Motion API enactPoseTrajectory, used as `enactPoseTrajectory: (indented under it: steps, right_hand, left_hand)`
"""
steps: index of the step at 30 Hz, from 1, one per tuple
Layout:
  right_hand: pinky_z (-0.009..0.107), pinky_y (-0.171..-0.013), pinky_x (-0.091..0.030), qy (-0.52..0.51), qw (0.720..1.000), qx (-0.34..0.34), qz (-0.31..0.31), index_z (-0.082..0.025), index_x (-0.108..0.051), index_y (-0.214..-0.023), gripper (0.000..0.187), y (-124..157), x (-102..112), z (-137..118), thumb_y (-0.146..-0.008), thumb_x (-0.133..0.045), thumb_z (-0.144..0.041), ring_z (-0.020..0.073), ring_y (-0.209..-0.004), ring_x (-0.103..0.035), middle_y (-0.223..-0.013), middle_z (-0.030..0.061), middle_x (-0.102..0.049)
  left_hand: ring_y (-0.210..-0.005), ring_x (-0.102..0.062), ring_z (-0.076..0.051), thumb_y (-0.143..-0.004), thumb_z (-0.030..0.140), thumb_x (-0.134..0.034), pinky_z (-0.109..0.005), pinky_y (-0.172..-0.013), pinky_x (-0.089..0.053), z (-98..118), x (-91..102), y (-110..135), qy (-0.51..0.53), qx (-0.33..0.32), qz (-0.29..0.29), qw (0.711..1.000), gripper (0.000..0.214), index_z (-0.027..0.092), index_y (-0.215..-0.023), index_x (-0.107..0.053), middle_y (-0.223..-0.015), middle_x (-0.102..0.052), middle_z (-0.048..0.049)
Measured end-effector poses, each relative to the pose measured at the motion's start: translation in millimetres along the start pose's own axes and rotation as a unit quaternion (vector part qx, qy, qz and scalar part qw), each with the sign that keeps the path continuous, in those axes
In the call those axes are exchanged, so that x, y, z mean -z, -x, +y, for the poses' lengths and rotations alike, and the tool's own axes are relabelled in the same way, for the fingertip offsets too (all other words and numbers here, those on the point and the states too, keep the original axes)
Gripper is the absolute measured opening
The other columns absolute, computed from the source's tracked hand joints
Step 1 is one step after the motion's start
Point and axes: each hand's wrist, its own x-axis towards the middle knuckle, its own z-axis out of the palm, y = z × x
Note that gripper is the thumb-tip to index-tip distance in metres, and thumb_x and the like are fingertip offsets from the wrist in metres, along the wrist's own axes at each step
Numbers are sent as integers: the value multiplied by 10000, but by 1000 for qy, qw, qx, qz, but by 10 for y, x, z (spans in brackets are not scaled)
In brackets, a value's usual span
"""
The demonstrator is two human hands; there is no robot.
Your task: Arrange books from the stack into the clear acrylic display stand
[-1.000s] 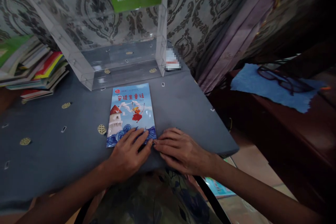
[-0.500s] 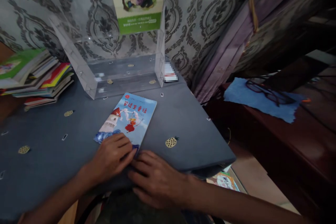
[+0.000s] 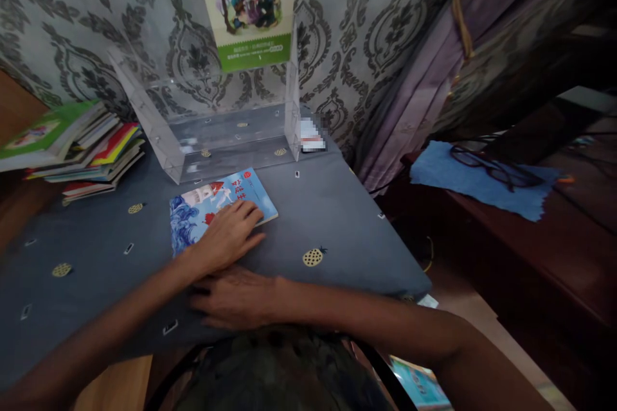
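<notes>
A thin blue picture book [image 3: 193,215] lies flat on the grey-blue tablecloth [image 3: 337,218], turned sideways so its long edge runs left to right. My left hand [image 3: 229,234] rests palm down on the book's right half, fingers stretched out flat. Just below it, my right hand [image 3: 236,298] lies flat on the cloth near the table's front edge, fingers pointing left, holding nothing.
A clear acrylic stand [image 3: 226,135] stands behind the book against the patterned wall, with a picture card [image 3: 248,6] in it. A stack of books [image 3: 77,151] sits at the left. A dark wooden bench with a blue cloth [image 3: 477,180] and glasses [image 3: 486,164] is right.
The book has been rotated counter-clockwise to lie sideways under my left hand. My right hand has slid left along the table's front edge. The view has tilted up.
</notes>
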Motion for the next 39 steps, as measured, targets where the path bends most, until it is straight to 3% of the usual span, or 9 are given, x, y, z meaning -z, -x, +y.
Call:
enactPoseTrajectory:
  steps: [2,5,7,10,12,14,19,33,39]
  right_hand:
    - [292,-869,-496,-89,996,13,-2,-121,-711,-1026,196,282,190,58,-921,-587,-231,199,-986,-666,-1126,104,-729]
    - [244,-717,-498,-214,966,-123,75,-164,-707,-797,218,674,461,202,-930,-535,-181,129,-692,-647,-744,7,-731]
    - [250,-709,-507,-279,917,-220,183,-170,-697,-773,282,852,596,339,-961,-496,-234,128,-689,-652,-723,6,-719]
    - [307,-833,-528,-316,832,-288,353,-182,-713,-884,297,967,679,582,-982,-481,-339,162,-844,-693,-850,32,-753]
    - [342,-896,-521,-316,800,-309,407,-192,-714,-969,293,974,651,730,-978,-494,-385,179,-902,-700,-881,38,-762]
    - [361,-918,-518,-313,784,-322,429,-193,-713,-1014,318,963,581,832,-981,-495,-422,187,-910,-705,-861,41,-763]
    - [388,-943,-512,-280,804,-320,417,-199,-711,-1083,369,981,467,850,-1002,-457,-454,195,-961,-697,-927,58,-759]
    - [380,-927,-502,-211,847,-296,387,-201,-705,-1105,324,1035,508,765,-1029,-435,-363,195,-1025,-658,-1035,78,-745]
    - [349,-856,-512,-151,877,-296,348,-188,-706,-1013,321,1049,496,754,-1031,-422,-337,191,-922,-656,-930,69,-735]
  left_hand:
    - [-1056,-549,-280,-957,334,-587,-421,-855,-479,59,-80,-74,-25,16,7,1000,213,169,-1091,-568,-1144,-616,-97]
    - [-1035,-550,-281,-967,330,-569,-410,-820,-466,80,-181,-135,-50,36,27,998,191,172,-1075,-568,-1109,-626,-99]
    - [-1002,-560,-270,-979,324,-544,-389,-793,-456,71,-229,-155,-64,37,44,996,166,177,-1049,-576,-1074,-634,-95]
    - [-976,-570,-257,-999,315,-504,-370,-776,-447,66,-279,-171,-86,35,71,993,170,171,-1035,-587,-1048,-648,-97]
    - [-972,-573,-261,-1008,321,-490,-375,-776,-448,72,-299,-174,-90,34,79,992,194,161,-1034,-595,-1038,-658,-104]
    - [-968,-574,-268,-1011,323,-483,-385,-775,-451,76,-311,-175,-86,30,82,992,212,151,-1040,-604,-1034,-666,-111]
    - [-945,-584,-254,-1010,301,-482,-371,-759,-458,60,-303,-175,-77,18,105,991,208,156,-1033,-629,-1012,-687,-95]
    - [-897,-603,-246,-1026,226,-413,-370,-721,-459,58,-248,-185,-71,15,102,992,261,141,-1009,-659,-976,-709,-87]
    - [-952,-606,-259,-1018,304,-463,-392,-763,-470,52,-325,-149,-69,24,114,991,253,153,-1103,-646,-1065,-701,-104]
